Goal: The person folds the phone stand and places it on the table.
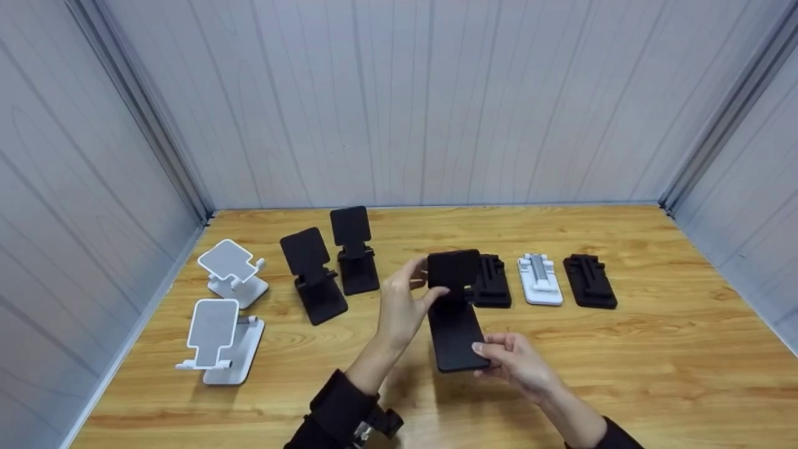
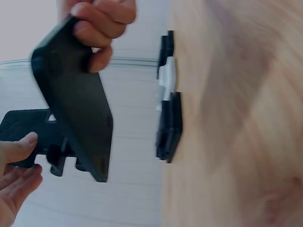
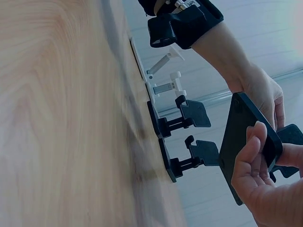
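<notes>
A black folding phone stand point(image 1: 458, 340) is held up above the table, its top plate swung out from its base. My left hand point(image 1: 402, 305) pinches the top plate point(image 2: 35, 124) between thumb and fingers. With thumb on the upper face and fingers beneath, my right hand point(image 1: 520, 368) grips the near right corner of the base. In the left wrist view the base point(image 2: 78, 94) stands tilted off the wood, with the hinge hooks showing below the plate. The right wrist view shows the right fingers point(image 3: 251, 156) curled round the base edge.
Unfolded stands stand on the left: two white point(image 1: 212, 330) point(image 1: 227, 262), two black point(image 1: 305, 255) point(image 1: 351, 227). Folded flat behind and right of the hands lie a black stand point(image 1: 494, 284), a white stand point(image 1: 540, 280) and another black stand point(image 1: 590, 282). Panel walls point(image 1: 399, 106) enclose the wooden table point(image 1: 673, 374).
</notes>
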A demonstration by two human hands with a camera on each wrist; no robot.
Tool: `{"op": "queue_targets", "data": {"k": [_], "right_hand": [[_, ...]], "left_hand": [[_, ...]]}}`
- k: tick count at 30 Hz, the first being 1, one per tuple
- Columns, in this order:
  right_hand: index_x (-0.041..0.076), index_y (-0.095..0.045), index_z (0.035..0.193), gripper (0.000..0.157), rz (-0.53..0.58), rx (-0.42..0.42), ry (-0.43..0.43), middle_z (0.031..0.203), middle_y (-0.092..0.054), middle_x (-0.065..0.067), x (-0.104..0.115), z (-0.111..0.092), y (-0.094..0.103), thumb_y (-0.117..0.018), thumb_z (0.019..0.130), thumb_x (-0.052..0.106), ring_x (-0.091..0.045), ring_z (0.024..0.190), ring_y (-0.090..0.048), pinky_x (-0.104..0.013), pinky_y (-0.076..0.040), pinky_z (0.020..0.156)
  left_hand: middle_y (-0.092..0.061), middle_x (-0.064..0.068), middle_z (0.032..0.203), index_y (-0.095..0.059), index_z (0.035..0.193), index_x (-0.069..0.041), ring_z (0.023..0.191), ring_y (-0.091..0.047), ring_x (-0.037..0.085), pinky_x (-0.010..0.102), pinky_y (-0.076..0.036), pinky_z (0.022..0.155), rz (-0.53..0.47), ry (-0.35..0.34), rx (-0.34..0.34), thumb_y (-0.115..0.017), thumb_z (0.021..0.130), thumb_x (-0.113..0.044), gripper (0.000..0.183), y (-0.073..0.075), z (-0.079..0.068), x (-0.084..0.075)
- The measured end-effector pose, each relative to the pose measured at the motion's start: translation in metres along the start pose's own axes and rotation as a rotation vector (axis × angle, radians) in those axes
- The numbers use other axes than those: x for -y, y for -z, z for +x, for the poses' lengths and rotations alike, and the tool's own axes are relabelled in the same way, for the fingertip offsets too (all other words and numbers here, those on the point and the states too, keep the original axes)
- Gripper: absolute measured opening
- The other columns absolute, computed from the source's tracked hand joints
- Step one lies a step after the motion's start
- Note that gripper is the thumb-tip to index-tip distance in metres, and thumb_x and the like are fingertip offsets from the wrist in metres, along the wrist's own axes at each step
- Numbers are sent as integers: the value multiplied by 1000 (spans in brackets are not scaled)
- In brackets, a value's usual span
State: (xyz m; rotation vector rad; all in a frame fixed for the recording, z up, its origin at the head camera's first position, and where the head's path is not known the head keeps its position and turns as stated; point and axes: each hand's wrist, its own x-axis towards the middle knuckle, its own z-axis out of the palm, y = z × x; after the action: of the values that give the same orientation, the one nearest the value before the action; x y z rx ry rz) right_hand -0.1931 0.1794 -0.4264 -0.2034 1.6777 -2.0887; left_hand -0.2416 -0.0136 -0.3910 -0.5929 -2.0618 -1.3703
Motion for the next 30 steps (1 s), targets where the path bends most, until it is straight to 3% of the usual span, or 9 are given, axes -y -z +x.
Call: {"op": "queue_targets", "data": {"k": [4,11,20,30], "right_hand": [[-11,-54,98,20,-3,10,21,84,-62,-10,-1,0,0,-52,87,4,-14,63,-60,-29,-54,66],[-12,-53,99,20,-18,29,37,83,-62,-10,-3,0,0,-51,87,4,-15,64,-61,-31,-54,67],[-10,-51,99,21,-52,0,-9,79,-64,-10,-5,1,0,-52,87,7,-16,61,-63,-27,-54,62],[-6,-54,92,14,-30,-84,8,77,-64,-9,-3,4,3,-53,86,7,-15,58,-62,-27,-54,61]], "left_hand": [[-63,8,93,-58,109,0,84,-60,16,22,-51,72,22,-24,-5,-71,73,-12,41,7,9,-9],[-61,7,91,-63,101,-1,81,-59,16,17,-50,69,91,-132,14,-66,77,-5,25,15,20,-20],[-57,6,84,-64,89,-1,73,-57,14,18,-49,62,220,-228,-29,-67,75,1,15,10,17,-18],[-54,5,80,-63,82,-1,70,-58,14,13,-48,62,223,-368,-89,-68,73,7,13,-1,8,-20]]}}
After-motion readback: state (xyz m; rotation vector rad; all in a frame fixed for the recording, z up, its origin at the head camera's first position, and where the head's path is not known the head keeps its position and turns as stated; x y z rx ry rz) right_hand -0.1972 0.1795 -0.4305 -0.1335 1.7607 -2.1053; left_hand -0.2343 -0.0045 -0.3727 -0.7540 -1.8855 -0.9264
